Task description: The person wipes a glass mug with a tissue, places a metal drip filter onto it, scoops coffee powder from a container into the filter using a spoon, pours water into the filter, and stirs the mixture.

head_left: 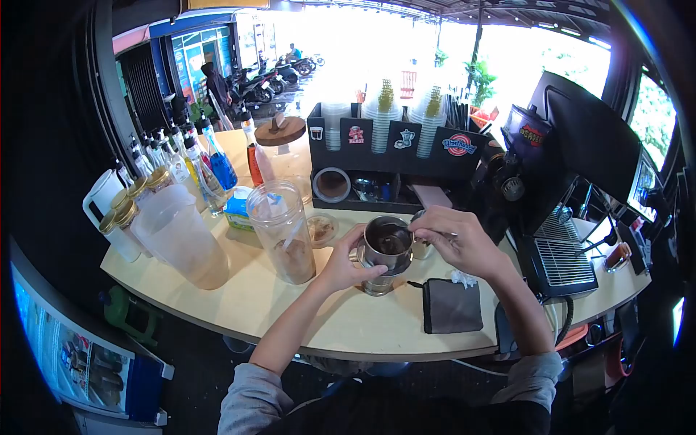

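Observation:
My left hand [348,262] is wrapped round the side of a metal cup [389,254] with dark contents. The cup sits over a second metal vessel [378,284] near the middle of the counter. My right hand [451,235] is at the cup's right rim, its fingers pinched together; what they hold is too small to make out. Left of my left hand stands a tall clear container [284,232] with a little brown content. Behind the cup lies a round clear lid [321,228]. A dark grey cloth [452,306] lies to the right, with a crumpled white tissue [464,278] at its top edge.
Syrup bottles [217,163] and a large plastic pitcher [181,235] stand at the left. A black organizer [395,190] with stacked cups [380,123] runs along the back. An espresso machine [565,254] is at the right. A person [216,85] is outside.

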### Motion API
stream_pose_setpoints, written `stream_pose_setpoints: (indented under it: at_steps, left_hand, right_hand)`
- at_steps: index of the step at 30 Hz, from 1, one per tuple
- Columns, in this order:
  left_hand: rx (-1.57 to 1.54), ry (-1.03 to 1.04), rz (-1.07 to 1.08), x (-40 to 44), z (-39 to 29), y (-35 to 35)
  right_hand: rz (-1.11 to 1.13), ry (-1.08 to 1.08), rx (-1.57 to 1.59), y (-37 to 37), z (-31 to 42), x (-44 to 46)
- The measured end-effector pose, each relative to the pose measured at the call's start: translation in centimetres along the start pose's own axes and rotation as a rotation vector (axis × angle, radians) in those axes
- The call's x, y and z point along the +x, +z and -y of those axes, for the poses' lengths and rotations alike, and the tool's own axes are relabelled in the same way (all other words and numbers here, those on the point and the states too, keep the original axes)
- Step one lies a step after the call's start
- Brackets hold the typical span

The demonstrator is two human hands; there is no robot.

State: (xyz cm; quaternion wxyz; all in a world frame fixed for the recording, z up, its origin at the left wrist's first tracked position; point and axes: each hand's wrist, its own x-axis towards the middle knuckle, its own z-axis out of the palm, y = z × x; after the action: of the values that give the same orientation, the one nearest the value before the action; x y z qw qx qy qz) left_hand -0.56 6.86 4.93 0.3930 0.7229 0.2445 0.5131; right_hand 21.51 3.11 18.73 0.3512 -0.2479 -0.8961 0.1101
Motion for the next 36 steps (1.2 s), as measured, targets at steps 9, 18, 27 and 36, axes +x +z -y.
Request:
stream_pose_setpoints:
  at_steps: [9,18,27,36]
  left_hand:
    - [-0.001,0.005,-0.007,-0.1,-0.1,0.1]
    - [-0.013,-0.015,0.005,0.1,0.3,-0.2]
    - [0.412,0.031,-0.064,0.5,-5.3,-0.7]
    - [0.394,-0.09,-0.203,1.1,-5.8,2.0]
  right_hand:
    - [-0.01,0.026,0.017,0.3,0.3,-0.1]
    - [-0.064,-0.047,-0.01,0.6,0.1,-0.2]
    - [-0.059,-0.061,-0.047,0.9,0.1,0.0]
    - [-0.1,-0.054,-0.137,1.7,0.7,0.6]
